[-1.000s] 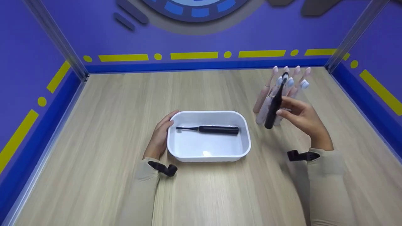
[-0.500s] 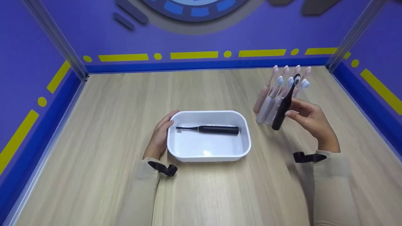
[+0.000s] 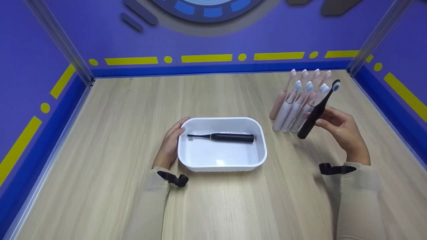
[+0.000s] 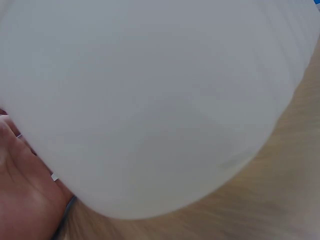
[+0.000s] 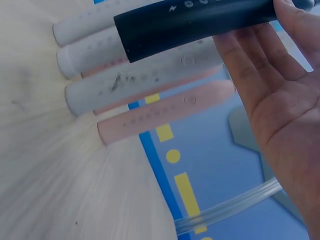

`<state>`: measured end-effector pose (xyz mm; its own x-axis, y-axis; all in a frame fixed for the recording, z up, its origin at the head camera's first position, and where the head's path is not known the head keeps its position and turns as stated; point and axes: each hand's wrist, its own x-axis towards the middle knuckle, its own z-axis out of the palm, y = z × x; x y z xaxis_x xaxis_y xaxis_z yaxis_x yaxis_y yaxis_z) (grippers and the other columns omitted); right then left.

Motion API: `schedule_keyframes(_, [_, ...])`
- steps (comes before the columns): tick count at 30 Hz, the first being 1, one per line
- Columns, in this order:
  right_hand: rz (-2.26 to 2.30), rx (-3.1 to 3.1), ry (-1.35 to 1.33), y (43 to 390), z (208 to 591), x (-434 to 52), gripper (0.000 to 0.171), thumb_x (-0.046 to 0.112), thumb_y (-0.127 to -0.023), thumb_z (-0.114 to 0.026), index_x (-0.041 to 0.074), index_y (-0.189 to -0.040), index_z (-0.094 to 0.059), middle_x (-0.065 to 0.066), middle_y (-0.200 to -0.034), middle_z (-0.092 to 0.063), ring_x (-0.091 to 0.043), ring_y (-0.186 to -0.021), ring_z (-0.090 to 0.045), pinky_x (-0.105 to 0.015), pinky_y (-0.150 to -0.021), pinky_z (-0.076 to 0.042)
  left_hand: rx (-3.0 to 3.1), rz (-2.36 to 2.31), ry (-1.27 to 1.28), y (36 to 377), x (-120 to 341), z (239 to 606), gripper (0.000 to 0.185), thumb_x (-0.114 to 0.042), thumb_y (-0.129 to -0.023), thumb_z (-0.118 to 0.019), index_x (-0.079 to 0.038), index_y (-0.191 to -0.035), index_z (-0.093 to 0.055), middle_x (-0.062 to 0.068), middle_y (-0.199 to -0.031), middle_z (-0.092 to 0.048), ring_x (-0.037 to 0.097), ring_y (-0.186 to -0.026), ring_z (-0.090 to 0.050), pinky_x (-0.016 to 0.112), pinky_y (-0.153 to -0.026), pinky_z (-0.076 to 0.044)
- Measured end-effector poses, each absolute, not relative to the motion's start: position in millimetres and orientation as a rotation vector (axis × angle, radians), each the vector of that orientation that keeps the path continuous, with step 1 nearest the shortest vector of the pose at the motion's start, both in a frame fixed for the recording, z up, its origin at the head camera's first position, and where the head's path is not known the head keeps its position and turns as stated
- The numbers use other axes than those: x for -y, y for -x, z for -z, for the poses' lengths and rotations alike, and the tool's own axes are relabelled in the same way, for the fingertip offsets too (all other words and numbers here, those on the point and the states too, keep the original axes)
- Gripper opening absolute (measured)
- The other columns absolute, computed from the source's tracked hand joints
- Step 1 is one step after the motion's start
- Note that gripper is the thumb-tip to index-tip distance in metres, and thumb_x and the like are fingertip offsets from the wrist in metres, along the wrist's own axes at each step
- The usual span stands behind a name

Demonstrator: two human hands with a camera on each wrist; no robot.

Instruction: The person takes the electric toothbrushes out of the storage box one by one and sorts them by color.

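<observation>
My right hand (image 3: 345,133) pinches a black electric toothbrush (image 3: 312,120) by its handle, between thumb and fingers. It is held tilted, head up and to the right, in front of the rightmost white toothbrush; the right wrist view shows the lower end of its dark handle (image 5: 175,22) above the table. At the left side of a white tub (image 3: 222,169) my left hand (image 3: 169,146) grips the wall, thumb at the rim. Inside the tub lies another black electric toothbrush (image 3: 232,137), its head to the left. The tub's outer wall (image 4: 150,100) fills most of the left wrist view.
Three white electric toothbrushes (image 3: 283,115) stand upright in a row right of the tub. Behind them is a row of several pink ones (image 3: 278,105), partly hidden. Blue-purple panels (image 3: 213,43) with yellow marks enclose the wooden table (image 3: 133,106) at the back and sides.
My right hand has moved to the right, carrying the black toothbrush past the front of the white ones, and the toothbrush leans further right. The left hand and the tub have stayed put.
</observation>
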<state>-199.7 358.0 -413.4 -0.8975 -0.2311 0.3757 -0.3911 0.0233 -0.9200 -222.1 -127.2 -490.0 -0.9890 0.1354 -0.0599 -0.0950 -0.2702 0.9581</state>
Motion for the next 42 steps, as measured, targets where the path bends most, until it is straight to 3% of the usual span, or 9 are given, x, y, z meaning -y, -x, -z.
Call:
schedule_keyframes(11, [-2.111, 2.051, -0.557, 205, 434, -372, 0.042, -0.015, -0.089, -0.052, -0.009, -0.130, -0.052, -0.012, -0.113, -0.069, -0.015, -0.104, -0.068, -0.022, -0.088, -0.054, -1.805, -2.402, -0.030, 221, 127, 489, 0.046, -0.008, -0.098, -0.034, -0.006, -0.143, -0.044, 0.009, -0.150, -0.042, 0.021, -0.140, -0.036, 0.035, -0.118, -0.027])
schedule_keyframes(27, [-2.122, 1.894, -0.445, 213, 452, -379, 0.040, -0.016, -0.089, -0.051, -0.007, -0.128, -0.054, -0.010, -0.111, -0.067, -0.015, -0.106, -0.066, -0.022, -0.088, -0.054, -1.810, -2.380, -0.053, 221, 129, 490, 0.047, -0.008, -0.098, -0.033, -0.006, -0.145, -0.042, 0.009, -0.151, -0.040, 0.022, -0.142, -0.035, 0.035, -0.119, -0.025])
schedule_keyframes(37, [-2.136, 1.785, -0.358, 212, 457, -388, 0.040, -0.017, -0.087, -0.053, -0.015, -0.127, -0.051, -0.011, -0.107, -0.068, -0.016, -0.101, -0.067, -0.024, -0.086, -0.055, -1.828, -2.360, -0.034, 222, 128, 489, 0.046, -0.010, -0.098, -0.034, -0.009, -0.144, -0.044, 0.006, -0.150, -0.041, 0.020, -0.141, -0.035, 0.034, -0.118, -0.026])
schedule_keyframes(42, [-2.122, 1.781, -0.280, 212, 457, -391, 0.040, -0.015, -0.087, -0.055, -0.014, -0.127, -0.052, -0.009, -0.105, -0.068, -0.015, -0.100, -0.067, -0.023, -0.086, -0.055, -1.824, -2.371, -0.041, 222, 128, 490, 0.046, -0.009, -0.098, -0.033, -0.008, -0.144, -0.044, 0.007, -0.150, -0.042, 0.019, -0.141, -0.036, 0.033, -0.118, -0.026])
